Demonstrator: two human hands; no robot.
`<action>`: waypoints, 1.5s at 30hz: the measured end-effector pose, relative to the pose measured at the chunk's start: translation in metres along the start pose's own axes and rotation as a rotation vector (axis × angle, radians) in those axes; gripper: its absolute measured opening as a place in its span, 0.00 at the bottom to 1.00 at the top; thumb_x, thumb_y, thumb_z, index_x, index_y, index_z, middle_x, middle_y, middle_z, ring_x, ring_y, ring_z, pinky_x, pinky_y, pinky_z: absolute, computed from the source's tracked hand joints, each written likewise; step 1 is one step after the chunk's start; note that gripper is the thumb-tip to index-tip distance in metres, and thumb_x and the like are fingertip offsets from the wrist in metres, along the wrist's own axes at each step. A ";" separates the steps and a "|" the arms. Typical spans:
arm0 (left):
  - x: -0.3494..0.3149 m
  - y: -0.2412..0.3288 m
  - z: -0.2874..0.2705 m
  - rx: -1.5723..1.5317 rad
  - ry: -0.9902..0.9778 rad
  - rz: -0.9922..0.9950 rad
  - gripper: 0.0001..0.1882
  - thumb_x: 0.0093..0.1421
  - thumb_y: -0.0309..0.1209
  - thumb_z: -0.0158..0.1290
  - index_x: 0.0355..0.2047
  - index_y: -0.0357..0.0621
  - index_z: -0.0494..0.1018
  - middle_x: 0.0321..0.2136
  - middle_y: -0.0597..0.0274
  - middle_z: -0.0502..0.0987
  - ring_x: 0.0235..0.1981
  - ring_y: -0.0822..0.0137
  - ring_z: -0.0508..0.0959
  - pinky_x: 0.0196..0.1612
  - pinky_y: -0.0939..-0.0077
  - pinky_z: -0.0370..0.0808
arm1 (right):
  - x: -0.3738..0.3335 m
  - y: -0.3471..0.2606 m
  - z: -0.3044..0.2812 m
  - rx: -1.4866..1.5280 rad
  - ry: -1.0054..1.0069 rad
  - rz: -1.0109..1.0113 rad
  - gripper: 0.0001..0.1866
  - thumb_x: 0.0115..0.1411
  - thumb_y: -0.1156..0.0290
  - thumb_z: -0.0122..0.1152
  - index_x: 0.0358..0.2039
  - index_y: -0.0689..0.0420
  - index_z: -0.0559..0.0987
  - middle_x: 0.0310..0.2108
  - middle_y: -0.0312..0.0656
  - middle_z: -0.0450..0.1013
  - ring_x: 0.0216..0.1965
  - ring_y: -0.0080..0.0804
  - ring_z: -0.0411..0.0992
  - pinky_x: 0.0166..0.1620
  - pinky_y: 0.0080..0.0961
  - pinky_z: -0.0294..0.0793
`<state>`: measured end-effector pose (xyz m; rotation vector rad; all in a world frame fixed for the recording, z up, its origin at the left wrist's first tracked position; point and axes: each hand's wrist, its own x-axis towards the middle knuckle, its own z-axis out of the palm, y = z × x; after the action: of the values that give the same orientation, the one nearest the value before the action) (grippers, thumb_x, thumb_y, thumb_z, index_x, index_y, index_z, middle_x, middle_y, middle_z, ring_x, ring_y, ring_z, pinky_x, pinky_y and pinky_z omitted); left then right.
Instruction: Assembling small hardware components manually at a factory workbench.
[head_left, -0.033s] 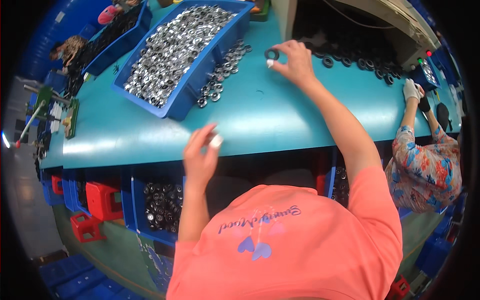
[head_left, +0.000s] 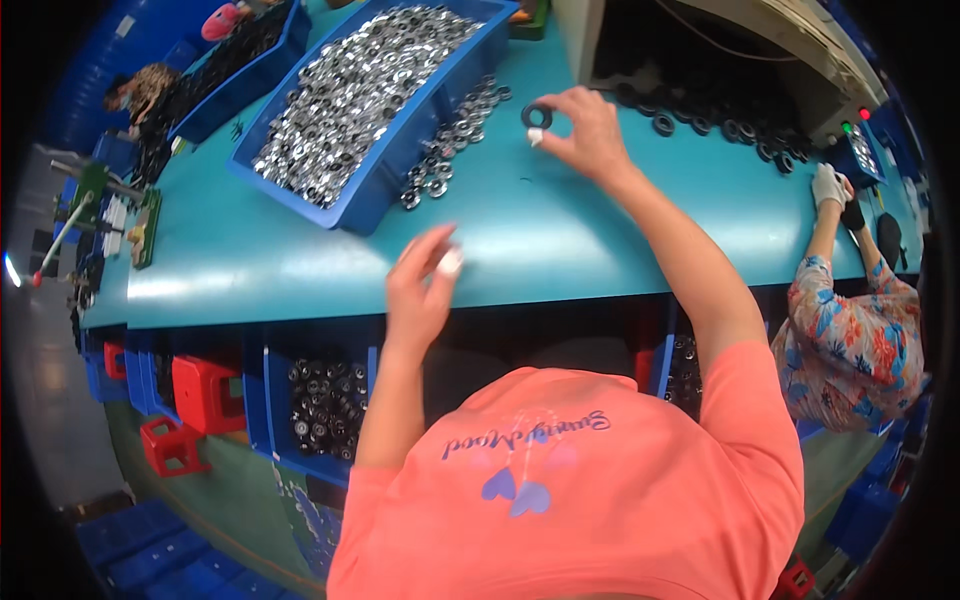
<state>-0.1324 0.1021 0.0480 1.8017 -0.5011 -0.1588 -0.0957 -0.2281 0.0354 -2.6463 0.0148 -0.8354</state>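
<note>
My right hand (head_left: pixel 590 135) is raised over the teal table, pinching a black ring (head_left: pixel 536 117) between thumb and fingers, its round hole showing. White wrapping covers the tip of that thumb. My left hand (head_left: pixel 422 285) hovers at the table's front edge, a little blurred. Its fingers are bent and apart from the white-tipped thumb, with nothing visible between them. Left of my right hand, small silver metal rings (head_left: pixel 437 187) lie loose beside a blue bin (head_left: pixel 350 215) heaped with more of them. Black rings (head_left: pixel 663 124) are strewn to the right, thickening into a dark pile.
A beige housing (head_left: pixel 575 45) stands behind the black pile. At the right, a co-worker in a floral top (head_left: pixel 850 330) works with a gloved hand (head_left: pixel 828 187). Blue compartments of dark parts (head_left: pixel 328 400) sit below the table. Red stools (head_left: pixel 208 395) and a green lever press (head_left: pixel 95 195) are at left.
My left hand has shifted slightly right and up. My right hand still pinches the black ring, which has turned so its hole shows more. The whole view has shifted a little.
</note>
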 end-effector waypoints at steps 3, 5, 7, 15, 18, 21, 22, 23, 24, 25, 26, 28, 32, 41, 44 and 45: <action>0.040 -0.011 0.034 -0.456 -0.106 -0.123 0.24 0.68 0.27 0.48 0.65 0.41 0.62 0.45 0.58 0.75 0.42 0.70 0.77 0.42 0.75 0.77 | -0.015 -0.063 0.001 0.217 -0.047 -0.143 0.24 0.46 0.55 0.72 0.44 0.48 0.82 0.36 0.39 0.73 0.43 0.40 0.70 0.47 0.37 0.65; 0.055 -0.022 0.042 -0.613 -0.095 -0.143 0.25 0.69 0.26 0.47 0.66 0.41 0.61 0.47 0.58 0.74 0.44 0.69 0.76 0.44 0.74 0.77 | -0.024 -0.083 0.009 0.280 -0.075 -0.207 0.24 0.45 0.56 0.72 0.44 0.49 0.81 0.35 0.39 0.73 0.42 0.40 0.70 0.47 0.38 0.65; 0.062 -0.027 0.045 -0.683 -0.082 -0.147 0.25 0.69 0.26 0.46 0.66 0.41 0.61 0.47 0.58 0.74 0.46 0.68 0.76 0.45 0.72 0.78 | -0.026 -0.091 0.014 0.444 -0.255 -0.109 0.26 0.47 0.62 0.71 0.50 0.51 0.80 0.41 0.40 0.75 0.45 0.38 0.72 0.49 0.36 0.70; 0.052 -0.045 0.029 -0.617 0.023 -0.120 0.32 0.58 0.18 0.58 0.63 0.38 0.65 0.44 0.59 0.74 0.42 0.69 0.78 0.47 0.71 0.80 | 0.007 -0.063 0.066 0.455 -0.364 0.116 0.23 0.54 0.65 0.63 0.52 0.46 0.81 0.48 0.46 0.73 0.50 0.42 0.72 0.55 0.37 0.72; 0.051 -0.048 0.031 -0.564 0.059 -0.110 0.34 0.54 0.16 0.61 0.62 0.38 0.66 0.42 0.62 0.74 0.41 0.70 0.77 0.46 0.73 0.80 | 0.005 -0.070 0.087 0.360 -0.281 0.053 0.23 0.53 0.61 0.65 0.52 0.44 0.81 0.49 0.46 0.72 0.53 0.46 0.70 0.57 0.39 0.70; 0.051 -0.045 0.031 -0.541 0.071 -0.131 0.31 0.54 0.17 0.61 0.60 0.38 0.68 0.41 0.64 0.74 0.41 0.73 0.76 0.44 0.76 0.79 | 0.004 -0.076 0.092 0.313 -0.240 0.060 0.22 0.52 0.60 0.68 0.49 0.44 0.82 0.47 0.45 0.72 0.52 0.46 0.70 0.56 0.39 0.71; 0.050 -0.045 0.031 -0.531 0.077 -0.131 0.30 0.54 0.17 0.61 0.59 0.38 0.69 0.41 0.65 0.74 0.40 0.73 0.76 0.44 0.77 0.78 | 0.002 -0.074 0.095 0.308 -0.235 0.055 0.21 0.52 0.61 0.69 0.49 0.44 0.82 0.47 0.45 0.72 0.52 0.46 0.70 0.55 0.39 0.71; 0.049 -0.043 0.031 -0.520 0.081 -0.126 0.29 0.54 0.17 0.62 0.58 0.38 0.69 0.40 0.65 0.74 0.40 0.74 0.76 0.43 0.78 0.78 | 0.002 -0.073 0.097 0.301 -0.225 0.050 0.21 0.52 0.62 0.69 0.48 0.44 0.82 0.46 0.45 0.72 0.52 0.46 0.70 0.55 0.39 0.71; 0.048 -0.043 0.031 -0.509 0.085 -0.122 0.28 0.54 0.18 0.62 0.57 0.39 0.70 0.40 0.66 0.74 0.40 0.74 0.76 0.43 0.78 0.78 | 0.000 -0.072 0.098 0.283 -0.206 0.034 0.20 0.52 0.63 0.69 0.48 0.45 0.82 0.46 0.44 0.71 0.51 0.46 0.70 0.54 0.39 0.72; 0.049 -0.042 0.031 -0.485 0.087 -0.117 0.28 0.54 0.18 0.63 0.56 0.39 0.70 0.40 0.66 0.74 0.40 0.75 0.75 0.42 0.79 0.77 | -0.002 -0.071 0.099 0.266 -0.187 0.018 0.20 0.52 0.63 0.69 0.47 0.45 0.82 0.46 0.44 0.71 0.51 0.46 0.70 0.54 0.39 0.72; 0.048 -0.042 0.031 -0.460 0.092 -0.114 0.28 0.54 0.18 0.63 0.55 0.39 0.71 0.40 0.67 0.74 0.40 0.75 0.75 0.42 0.79 0.77 | -0.003 -0.072 0.099 0.250 -0.170 0.002 0.19 0.52 0.64 0.70 0.47 0.45 0.82 0.45 0.43 0.71 0.51 0.45 0.70 0.54 0.39 0.72; 0.048 -0.045 0.032 -0.350 0.111 -0.059 0.27 0.53 0.19 0.64 0.55 0.39 0.72 0.40 0.67 0.73 0.39 0.76 0.75 0.41 0.80 0.77 | -0.004 -0.073 0.100 0.319 -0.143 0.059 0.19 0.51 0.65 0.70 0.46 0.46 0.82 0.46 0.43 0.71 0.50 0.45 0.70 0.54 0.39 0.72; 0.046 -0.040 0.034 -0.141 0.146 0.054 0.27 0.52 0.20 0.66 0.53 0.40 0.73 0.44 0.65 0.69 0.39 0.76 0.75 0.40 0.82 0.78 | -0.005 -0.081 0.097 0.239 -0.053 0.059 0.19 0.51 0.67 0.70 0.45 0.47 0.82 0.48 0.44 0.70 0.50 0.46 0.70 0.54 0.39 0.72; 0.041 -0.034 0.038 0.060 0.193 0.128 0.27 0.49 0.21 0.67 0.52 0.45 0.76 0.45 0.62 0.64 0.39 0.74 0.75 0.35 0.83 0.80 | -0.006 -0.077 0.098 0.274 -0.055 0.071 0.13 0.50 0.70 0.69 0.38 0.51 0.81 0.46 0.45 0.70 0.48 0.49 0.70 0.52 0.41 0.72; 0.040 -0.035 0.038 0.072 0.199 0.134 0.27 0.49 0.21 0.67 0.51 0.45 0.76 0.45 0.62 0.64 0.38 0.74 0.75 0.35 0.84 0.80 | -0.006 -0.077 0.095 0.333 -0.044 0.092 0.11 0.49 0.72 0.69 0.35 0.54 0.80 0.42 0.44 0.71 0.46 0.48 0.70 0.50 0.41 0.72; 0.040 -0.035 0.038 0.066 0.201 0.132 0.27 0.49 0.21 0.67 0.51 0.45 0.76 0.45 0.62 0.64 0.38 0.74 0.75 0.35 0.84 0.80 | -0.006 -0.077 0.094 0.329 -0.048 0.095 0.11 0.49 0.72 0.69 0.34 0.55 0.79 0.41 0.44 0.71 0.45 0.47 0.71 0.49 0.40 0.73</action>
<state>-0.1010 0.0591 0.0099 1.8189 -0.4839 0.1306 -0.0558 -0.1239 -0.0122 -2.3366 -0.0090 -0.6782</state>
